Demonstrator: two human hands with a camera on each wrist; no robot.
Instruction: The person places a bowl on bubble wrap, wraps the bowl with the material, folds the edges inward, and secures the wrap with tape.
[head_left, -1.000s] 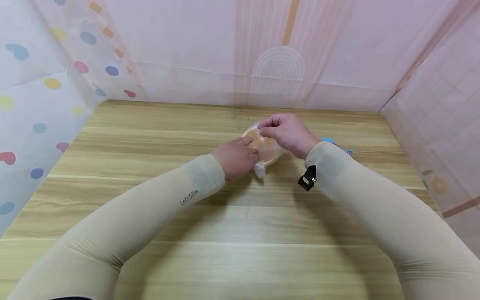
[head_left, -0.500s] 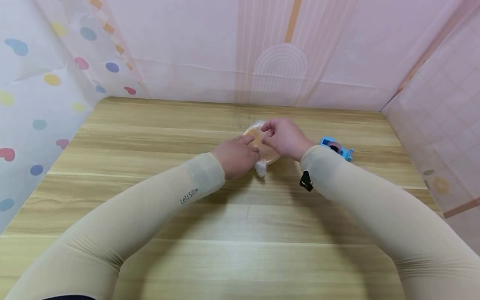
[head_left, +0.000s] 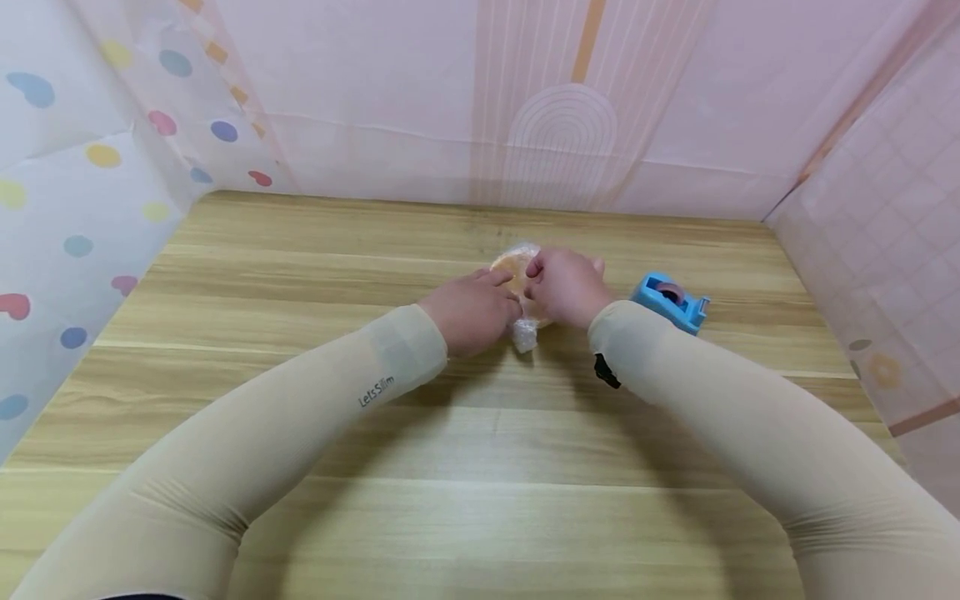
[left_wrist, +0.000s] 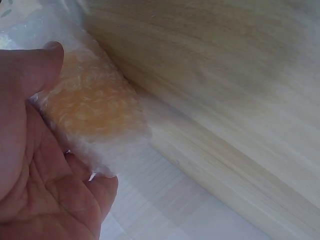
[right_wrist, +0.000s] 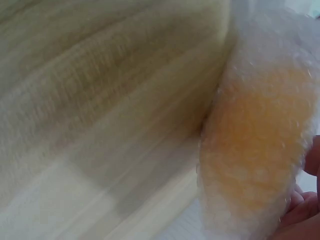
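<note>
A round orange item in bubble wrap (head_left: 516, 265) lies on the table between both hands. Its exact kind is blurred by the wrap. My left hand (head_left: 474, 315) holds it from the left side, index finger laid over its top. In the left wrist view the thumb (left_wrist: 47, 67) lies on the wrap (left_wrist: 95, 107) and the fingers curl at its lower edge. My right hand (head_left: 568, 287) bends its fingers over the right side, thumb and index fingertip close together on the wrap. The right wrist view has the orange package (right_wrist: 257, 140) in front, partly hiding the curled fingers (right_wrist: 302, 205).
A blue tape dispenser (head_left: 672, 302) with a roll in it stands just right of my right hand. A twisted end of bubble wrap (head_left: 525, 336) sticks out towards me. The wood-grain table (head_left: 480, 467) meets patterned wall sheets (head_left: 390, 100) at the back and sides.
My right hand has come down and slightly nearer over the package, its fingers more curled. The tape dispenser, earlier mostly behind the right wrist, is now uncovered. My left hand stays in place.
</note>
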